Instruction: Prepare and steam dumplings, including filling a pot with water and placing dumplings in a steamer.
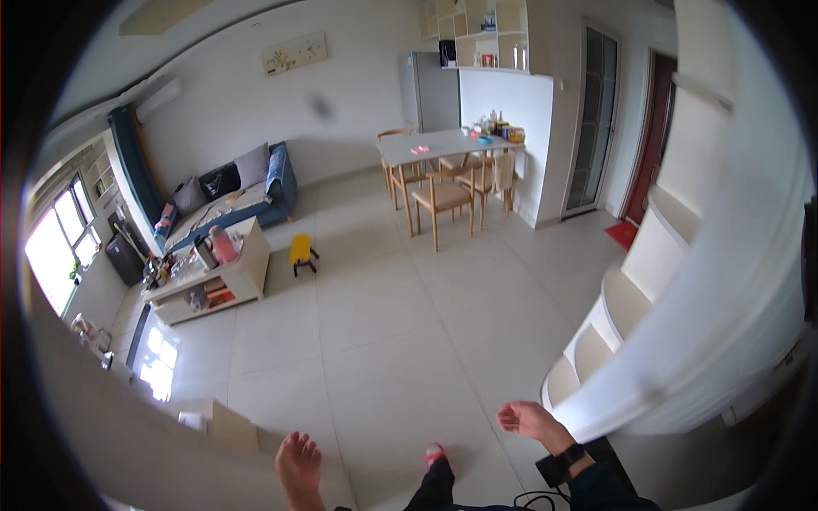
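Note:
My left hand [298,462] is raised at the bottom of the view, its fingers loosely bent and a little apart, with nothing in it. To the right, my right hand [524,420] hangs in the air with its fingers half curled, also holding nothing. A dark watch-like band [569,457] wraps my right wrist, and a black cable [537,496] loops below it. Between the hands, one foot in a pink slipper [434,451] stands on the pale tiled floor [383,375]. Neither hand touches any object.
A white curved shelf unit [629,294] stands close on the right. Ahead are a dining table [443,146] with wooden chairs [441,198], a yellow stool [301,249], a cluttered coffee table [247,264] and a blue sofa [279,204]. A low cabinet [230,426] sits near left.

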The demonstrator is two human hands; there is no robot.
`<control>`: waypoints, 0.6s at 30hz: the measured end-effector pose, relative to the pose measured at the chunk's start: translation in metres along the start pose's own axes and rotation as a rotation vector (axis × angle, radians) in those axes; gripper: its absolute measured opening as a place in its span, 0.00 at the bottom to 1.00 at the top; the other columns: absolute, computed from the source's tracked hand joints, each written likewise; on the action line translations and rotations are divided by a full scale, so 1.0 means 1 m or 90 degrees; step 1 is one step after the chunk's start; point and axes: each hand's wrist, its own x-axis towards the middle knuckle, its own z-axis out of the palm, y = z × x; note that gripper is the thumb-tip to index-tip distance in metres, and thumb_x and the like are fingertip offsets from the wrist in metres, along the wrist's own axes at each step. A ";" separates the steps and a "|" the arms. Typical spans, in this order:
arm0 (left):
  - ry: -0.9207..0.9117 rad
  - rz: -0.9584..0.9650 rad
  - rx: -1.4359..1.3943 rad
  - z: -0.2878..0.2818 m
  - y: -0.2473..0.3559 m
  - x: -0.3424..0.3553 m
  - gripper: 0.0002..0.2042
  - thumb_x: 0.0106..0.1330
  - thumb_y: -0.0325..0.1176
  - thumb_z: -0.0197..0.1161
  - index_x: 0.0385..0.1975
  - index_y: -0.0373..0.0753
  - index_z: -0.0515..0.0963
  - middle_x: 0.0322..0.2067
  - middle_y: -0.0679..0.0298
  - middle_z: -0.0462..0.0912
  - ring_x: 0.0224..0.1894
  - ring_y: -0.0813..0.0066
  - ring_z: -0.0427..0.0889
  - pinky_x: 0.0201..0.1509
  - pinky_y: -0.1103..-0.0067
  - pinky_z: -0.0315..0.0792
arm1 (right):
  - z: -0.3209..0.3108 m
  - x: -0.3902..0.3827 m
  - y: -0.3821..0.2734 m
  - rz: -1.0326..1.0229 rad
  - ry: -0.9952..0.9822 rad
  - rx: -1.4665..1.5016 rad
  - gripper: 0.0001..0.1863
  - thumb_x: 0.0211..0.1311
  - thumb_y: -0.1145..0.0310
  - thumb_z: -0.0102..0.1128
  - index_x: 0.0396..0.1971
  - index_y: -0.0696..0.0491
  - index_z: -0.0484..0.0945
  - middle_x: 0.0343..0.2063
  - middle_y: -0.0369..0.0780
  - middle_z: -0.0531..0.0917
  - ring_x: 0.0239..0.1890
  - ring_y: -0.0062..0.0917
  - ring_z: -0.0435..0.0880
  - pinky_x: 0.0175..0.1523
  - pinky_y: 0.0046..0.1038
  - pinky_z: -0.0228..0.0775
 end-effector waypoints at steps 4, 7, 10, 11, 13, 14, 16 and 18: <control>0.027 0.015 -0.081 0.055 0.010 0.128 0.08 0.62 0.35 0.52 0.37 0.40 0.72 0.31 0.64 0.76 0.31 0.71 0.74 0.31 0.76 0.69 | 0.000 0.057 -0.089 -0.038 0.116 -0.055 0.12 0.64 0.64 0.45 0.36 0.58 0.74 0.34 0.46 0.80 0.36 0.35 0.80 0.45 0.36 0.73; -0.024 0.037 -0.002 0.141 0.034 0.204 0.08 0.63 0.33 0.51 0.39 0.40 0.71 0.31 0.63 0.77 0.31 0.70 0.75 0.31 0.76 0.70 | -0.001 0.089 -0.166 -0.129 0.132 0.012 0.12 0.61 0.64 0.50 0.35 0.57 0.75 0.33 0.45 0.80 0.36 0.34 0.78 0.44 0.37 0.72; -0.042 0.022 0.028 0.193 0.038 0.295 0.08 0.63 0.33 0.51 0.39 0.39 0.71 0.31 0.62 0.77 0.31 0.70 0.76 0.31 0.76 0.71 | 0.027 0.121 -0.235 -0.195 0.225 -0.014 0.09 0.58 0.65 0.53 0.33 0.55 0.76 0.33 0.43 0.80 0.37 0.34 0.78 0.45 0.37 0.71; -0.037 0.023 0.027 0.205 0.037 0.324 0.08 0.63 0.33 0.51 0.39 0.39 0.71 0.31 0.61 0.78 0.31 0.69 0.76 0.30 0.76 0.72 | 0.023 0.142 -0.253 -0.205 0.237 0.005 0.10 0.58 0.66 0.53 0.34 0.56 0.75 0.33 0.44 0.80 0.36 0.34 0.78 0.44 0.37 0.72; -0.027 0.026 0.025 0.224 0.034 0.382 0.08 0.63 0.33 0.51 0.39 0.39 0.71 0.31 0.61 0.78 0.31 0.69 0.76 0.30 0.75 0.72 | 0.014 0.192 -0.291 -0.214 0.239 0.024 0.10 0.59 0.66 0.53 0.35 0.57 0.75 0.32 0.45 0.79 0.35 0.35 0.78 0.42 0.37 0.72; -0.016 0.020 0.025 0.232 0.032 0.411 0.08 0.63 0.33 0.51 0.39 0.39 0.71 0.31 0.61 0.77 0.31 0.68 0.76 0.30 0.75 0.72 | 0.012 0.219 -0.310 -0.225 0.248 0.037 0.10 0.59 0.66 0.53 0.34 0.57 0.75 0.32 0.45 0.79 0.34 0.34 0.78 0.41 0.37 0.73; -0.005 0.026 0.020 0.237 0.028 0.474 0.08 0.62 0.33 0.51 0.38 0.40 0.71 0.31 0.62 0.77 0.31 0.69 0.75 0.30 0.75 0.72 | 0.014 0.289 -0.347 -0.228 0.250 0.052 0.09 0.59 0.67 0.52 0.34 0.57 0.74 0.31 0.44 0.79 0.34 0.33 0.78 0.40 0.36 0.73; 0.015 0.016 -0.037 0.245 0.029 0.538 0.08 0.61 0.34 0.52 0.38 0.40 0.71 0.31 0.62 0.76 0.32 0.69 0.75 0.32 0.75 0.72 | 0.027 0.368 -0.394 -0.224 0.250 0.061 0.08 0.60 0.68 0.51 0.32 0.57 0.74 0.29 0.43 0.79 0.33 0.31 0.78 0.38 0.34 0.73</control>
